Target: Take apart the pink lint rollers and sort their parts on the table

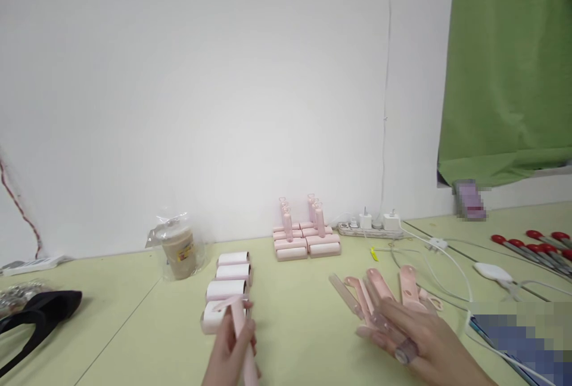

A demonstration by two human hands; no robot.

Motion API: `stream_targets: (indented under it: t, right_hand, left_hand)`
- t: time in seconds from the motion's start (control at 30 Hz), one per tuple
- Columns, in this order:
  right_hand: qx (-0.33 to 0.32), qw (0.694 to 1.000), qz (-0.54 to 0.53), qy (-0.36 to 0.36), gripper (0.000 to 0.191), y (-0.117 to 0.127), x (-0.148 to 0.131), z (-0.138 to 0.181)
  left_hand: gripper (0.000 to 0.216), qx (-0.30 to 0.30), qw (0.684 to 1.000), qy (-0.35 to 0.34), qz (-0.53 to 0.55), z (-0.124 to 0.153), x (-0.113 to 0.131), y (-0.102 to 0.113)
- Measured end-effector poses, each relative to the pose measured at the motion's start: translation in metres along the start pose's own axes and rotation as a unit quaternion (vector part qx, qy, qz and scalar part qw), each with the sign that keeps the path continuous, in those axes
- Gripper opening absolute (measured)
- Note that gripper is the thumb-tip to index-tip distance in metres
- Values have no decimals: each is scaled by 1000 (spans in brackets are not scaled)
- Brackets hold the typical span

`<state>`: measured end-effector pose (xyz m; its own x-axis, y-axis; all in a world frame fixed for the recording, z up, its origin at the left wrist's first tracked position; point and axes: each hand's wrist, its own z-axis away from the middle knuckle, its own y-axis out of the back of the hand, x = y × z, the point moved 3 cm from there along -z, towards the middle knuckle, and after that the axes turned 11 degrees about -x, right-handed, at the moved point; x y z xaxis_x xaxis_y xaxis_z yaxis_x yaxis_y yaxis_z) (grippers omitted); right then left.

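My left hand (224, 347) grips a pink handle (238, 316); my right hand (419, 324), perhaps loosely curled, could drop its clear tube (404, 350).

A green worktop (147, 338) is carrying white rolls (226, 289) just beyond the left hand (230, 344), pink pieces (407, 283) by the right hand (417, 329), pink rollers (324, 241) farther off between the hands, and red-tipped rods (547, 248) farther right.

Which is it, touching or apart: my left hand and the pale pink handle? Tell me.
Touching. The head view shows the left hand closed around the pale pink handle.
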<state>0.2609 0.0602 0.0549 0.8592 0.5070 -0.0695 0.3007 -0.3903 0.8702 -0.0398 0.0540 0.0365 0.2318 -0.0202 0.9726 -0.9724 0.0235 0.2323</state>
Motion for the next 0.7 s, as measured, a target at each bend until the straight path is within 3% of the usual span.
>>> stream_targets:
  t: [0.1,0.2,0.3,0.4,0.5,0.57,0.63,0.7]
  right_hand:
    - [-3,996,13,89,24,5,-13,0]
    - [28,983,12,182,20,4,-33,7]
    - [62,964,60,252,9,9,-48,13]
    - [54,945,106,304,22,17,-60,13]
    - [57,931,116,340,24,25,-75,7]
    - [69,926,100,356,20,25,-86,3]
    - [71,925,71,368,17,18,-97,0]
    - [56,933,33,353,17,7,-104,-2]
  left_hand:
    - [46,-98,986,5,-138,-5,0,-35]
    - [46,-185,935,-34,-302,-14,3,-73]
    - [44,-177,922,-73,-336,-33,10,-93]
    - [40,-141,936,-77,-314,-46,21,-98]
    - [45,-209,960,-79,-171,-35,29,-102]
    - [50,-288,956,-53,18,-18,29,-105]
    - [50,-317,916,-9,244,-2,26,-107]
    - [52,-295,859,40,416,8,22,-108]
